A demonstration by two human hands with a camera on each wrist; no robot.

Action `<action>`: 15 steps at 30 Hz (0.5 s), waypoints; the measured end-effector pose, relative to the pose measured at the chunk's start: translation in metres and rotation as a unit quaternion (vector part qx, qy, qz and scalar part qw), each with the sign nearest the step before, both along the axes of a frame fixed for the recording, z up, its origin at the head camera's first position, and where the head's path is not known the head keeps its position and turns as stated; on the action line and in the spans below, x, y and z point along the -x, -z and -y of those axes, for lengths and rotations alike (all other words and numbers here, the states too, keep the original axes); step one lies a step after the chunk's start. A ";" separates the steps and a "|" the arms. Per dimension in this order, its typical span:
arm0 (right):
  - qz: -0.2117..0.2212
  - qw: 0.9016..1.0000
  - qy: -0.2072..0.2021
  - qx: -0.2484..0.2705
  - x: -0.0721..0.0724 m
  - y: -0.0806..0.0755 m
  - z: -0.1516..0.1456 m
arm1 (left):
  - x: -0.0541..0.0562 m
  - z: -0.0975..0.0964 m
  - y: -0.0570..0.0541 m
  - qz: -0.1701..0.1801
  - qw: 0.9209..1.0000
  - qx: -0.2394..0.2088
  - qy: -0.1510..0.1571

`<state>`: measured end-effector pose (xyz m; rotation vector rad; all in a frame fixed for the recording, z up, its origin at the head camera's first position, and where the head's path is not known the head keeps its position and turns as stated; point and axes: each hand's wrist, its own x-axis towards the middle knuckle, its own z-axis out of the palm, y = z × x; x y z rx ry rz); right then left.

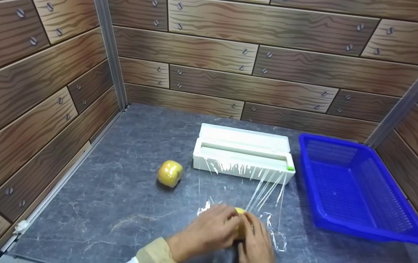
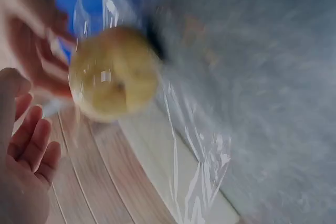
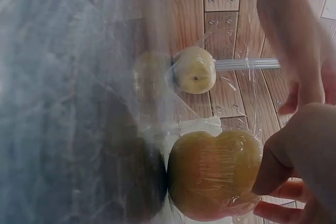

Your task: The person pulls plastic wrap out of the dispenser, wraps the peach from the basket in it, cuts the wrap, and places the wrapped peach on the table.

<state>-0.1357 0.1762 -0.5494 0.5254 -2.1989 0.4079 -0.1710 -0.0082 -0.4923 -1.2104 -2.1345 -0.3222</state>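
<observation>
A yellow-red apple (image 1: 241,232) with clear cling film (image 2: 199,150) over it sits between both hands near the front; in the right wrist view this apple (image 3: 212,177) shows film creased across its skin. My right hand (image 1: 256,237) holds it from the right, thumb and fingers curled about its side. Just left of it is my left hand (image 1: 209,226); in the left wrist view the left hand (image 2: 29,156) is apart from the apple, its fingers loosely bent with nothing visible in them. The film stretches back to a white cling film box (image 1: 245,164) with a raised lid.
Another apple (image 1: 170,173), glossy as if wrapped, lies left of the box. To the right stands a blue plastic basket (image 1: 316,208). Wood-patterned walls (image 1: 209,76) enclose the dark marbled table (image 1: 128,204) at the back and sides.
</observation>
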 end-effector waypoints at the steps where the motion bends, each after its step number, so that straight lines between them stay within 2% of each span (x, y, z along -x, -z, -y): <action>1: 0.001 1.000 0.000 0.005 0.001 -0.001 0.000 | -0.002 0.000 0.002 -0.012 1.000 0.004 0.002; 3: 0.004 1.000 -0.003 0.015 0.004 -0.002 0.000 | -0.005 -0.001 0.007 -0.013 1.000 0.020 -0.016; 6: 0.022 0.999 -0.006 0.022 0.005 -0.005 0.001 | -0.008 0.000 0.014 -0.001 0.996 0.048 -0.070; 10: 0.067 0.997 0.003 0.027 0.005 -0.008 0.004 | -0.009 -0.003 0.019 -0.015 0.987 0.083 -0.140; 15: 0.102 0.994 -0.004 0.036 0.009 -0.015 0.005 | -0.006 -0.011 0.022 -0.029 0.976 0.091 -0.195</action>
